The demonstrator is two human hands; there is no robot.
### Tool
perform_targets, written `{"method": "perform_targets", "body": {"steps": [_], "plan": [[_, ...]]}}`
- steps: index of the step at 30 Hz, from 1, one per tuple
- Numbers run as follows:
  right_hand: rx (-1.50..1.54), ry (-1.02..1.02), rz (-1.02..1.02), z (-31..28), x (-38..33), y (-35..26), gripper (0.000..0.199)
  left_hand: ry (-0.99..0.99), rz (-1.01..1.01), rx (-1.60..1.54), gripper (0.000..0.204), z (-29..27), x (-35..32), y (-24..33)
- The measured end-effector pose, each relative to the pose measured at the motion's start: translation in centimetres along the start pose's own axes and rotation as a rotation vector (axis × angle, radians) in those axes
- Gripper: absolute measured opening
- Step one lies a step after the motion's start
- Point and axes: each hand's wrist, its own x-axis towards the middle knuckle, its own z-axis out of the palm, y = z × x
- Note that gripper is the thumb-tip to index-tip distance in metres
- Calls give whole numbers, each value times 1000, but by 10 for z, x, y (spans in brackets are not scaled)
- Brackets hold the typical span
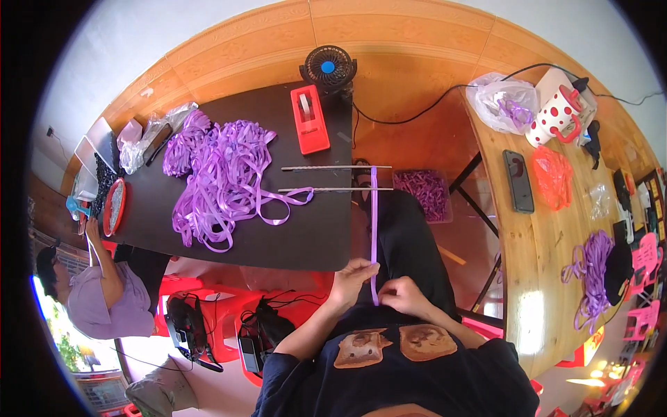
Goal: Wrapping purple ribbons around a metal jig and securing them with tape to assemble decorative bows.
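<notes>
A length of purple ribbon [374, 229] runs from two thin metal rods [326, 167] down to my lap. The rods stick out past the right edge of the dark table. My left hand [353, 283] pinches the ribbon between thumb and fingers, a little above its lower end. Close by on the right, my right hand [406, 297] is curled, its fingertips at the ribbon's lower end; their exact grip is partly hidden. A big tangled heap of purple ribbon [222, 177] lies on the table, with one loop reaching the nearer rod.
On the dark table [306, 240] stand a red tape dispenser [310, 119] and a small fan [328, 67]. A bin of purple pieces [422, 196] sits below. The wooden table [538, 250] at right holds a phone [518, 182] and a dotted cup [554, 125]. Another person [111, 299] works at left.
</notes>
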Motion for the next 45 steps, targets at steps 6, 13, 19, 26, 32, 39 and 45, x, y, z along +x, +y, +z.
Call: {"method": "perform_targets", "body": {"steps": [6, 13, 19, 26, 32, 39, 45], "plan": [[-626, 762, -797, -44, 47, -53, 36, -48, -53, -41, 3, 6, -12, 17], [-1034, 609, -1163, -61, 82, -64, 26, -63, -106, -123, 5, 18, -20, 32], [-1105, 603, -1180, -54, 74, -61, 23, -154, -179, -207, 8, 12, -21, 35], [-1015, 581, -1126, -48, 59, -71, 29, -164, -134, -272, 12, 20, -24, 43], [-881, 602, -1088, -63, 60, -133, 32, -247, -8, -444, 28, 12, -8, 20], [-534, 464, -911, -127, 132, -184, 28, -87, -125, -78, 32, 10, 30, 2], [314, 72, -354, -161, 225, -143, 19, 25, 68, -30, 31, 42, 69, 15]]}}
